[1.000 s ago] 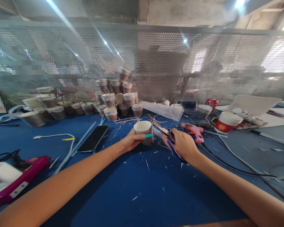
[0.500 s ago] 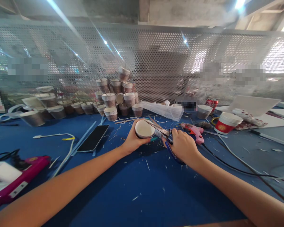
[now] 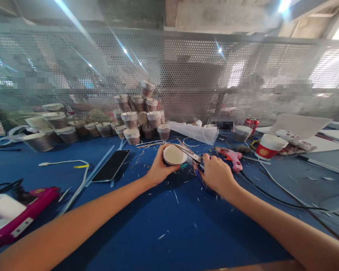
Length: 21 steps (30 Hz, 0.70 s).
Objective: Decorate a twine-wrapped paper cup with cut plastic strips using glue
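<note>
My left hand (image 3: pixel 160 168) is wrapped round a paper cup (image 3: pixel 174 155), whose pale inside is tipped up towards me. In my right hand (image 3: pixel 216 171) is a pair of scissors (image 3: pixel 192 154) with blue on the handles. The scissor blades point left and lie at the cup's right rim; whether they are cutting it I cannot tell. Something clear and pale, perhaps plastic, shows beside the blades near my right fingers. Small white scraps (image 3: pixel 161 236) are scattered over the blue tabletop (image 3: pixel 147 233) under and around my hands.
Stacked small pots (image 3: pixel 130 119) stand at the back, with more pots (image 3: pixel 56 120) to the left. A phone (image 3: pixel 110 166) and a magenta power strip (image 3: pixel 25 216) lie left. On the right are a pink glue gun (image 3: pixel 231 157), its black cord and red-and-white paper cups (image 3: pixel 271 146).
My left hand has tipped the cup so its opening faces me more and shifted it slightly right. The scissor blades have come to the cup's rim.
</note>
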### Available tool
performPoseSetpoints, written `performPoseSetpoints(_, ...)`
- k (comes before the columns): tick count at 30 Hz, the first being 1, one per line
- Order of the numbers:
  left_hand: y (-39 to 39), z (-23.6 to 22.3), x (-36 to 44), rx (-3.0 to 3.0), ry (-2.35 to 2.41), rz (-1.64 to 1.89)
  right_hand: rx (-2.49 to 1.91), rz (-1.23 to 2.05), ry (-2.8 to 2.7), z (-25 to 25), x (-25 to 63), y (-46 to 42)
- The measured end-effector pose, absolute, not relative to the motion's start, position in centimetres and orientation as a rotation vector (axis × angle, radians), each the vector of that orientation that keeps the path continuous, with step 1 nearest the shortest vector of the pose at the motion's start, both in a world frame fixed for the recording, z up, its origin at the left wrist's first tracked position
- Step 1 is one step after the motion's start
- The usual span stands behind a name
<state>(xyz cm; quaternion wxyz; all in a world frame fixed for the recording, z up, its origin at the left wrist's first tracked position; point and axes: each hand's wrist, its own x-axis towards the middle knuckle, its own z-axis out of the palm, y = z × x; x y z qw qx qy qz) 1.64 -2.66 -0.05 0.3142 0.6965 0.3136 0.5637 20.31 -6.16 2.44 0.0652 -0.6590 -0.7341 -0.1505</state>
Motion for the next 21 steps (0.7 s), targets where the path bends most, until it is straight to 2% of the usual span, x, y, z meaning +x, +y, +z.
performPoseSetpoints(21, -2.56, -0.01, 1.77, 1.876, 0.837, 1.484, -1.954, -0.378, -2.263, 2.06, 20.60, -5.83)
